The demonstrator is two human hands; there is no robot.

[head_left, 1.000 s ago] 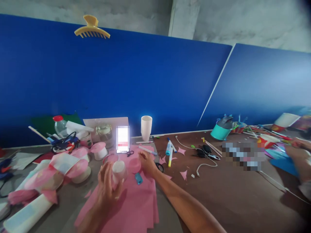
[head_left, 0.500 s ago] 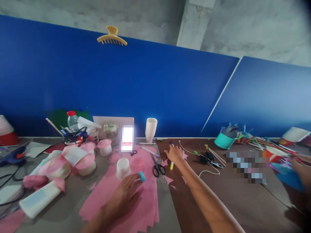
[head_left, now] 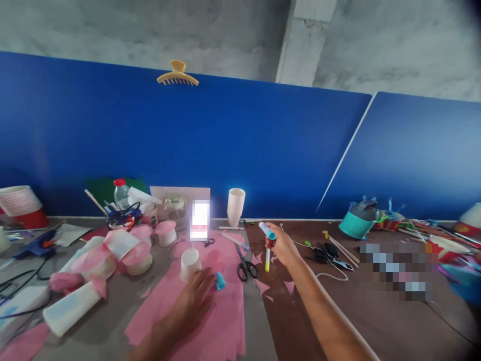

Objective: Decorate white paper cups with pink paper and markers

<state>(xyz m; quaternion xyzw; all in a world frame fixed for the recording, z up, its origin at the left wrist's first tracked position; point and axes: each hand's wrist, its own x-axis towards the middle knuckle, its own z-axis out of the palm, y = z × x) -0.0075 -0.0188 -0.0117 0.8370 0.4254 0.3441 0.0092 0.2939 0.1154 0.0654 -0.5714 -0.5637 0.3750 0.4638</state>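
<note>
I have the blue marker point(head_left: 266, 230) in the right hand point(head_left: 277, 243), fingers closed round it, over the brown table point(head_left: 376, 321). Its long axis slants in my view: cyan end toward lower right, pale end toward upper left. One yellow marker point(head_left: 267, 261) lies just below that hand, pointing roughly away from me.

The left hand point(head_left: 197, 291) rests by one white cup point(head_left: 190, 263) on the pink paper point(head_left: 221, 326); I can't tell whether its fingers hold the cup. One small blue piece point(head_left: 220, 281) sits just right of them.

Beyond, I count two pairs of scissors point(head_left: 247, 269), one tall white cup stack point(head_left: 236, 205), one teal bucket point(head_left: 355, 221) and one yellow claw clip point(head_left: 178, 75).
</note>
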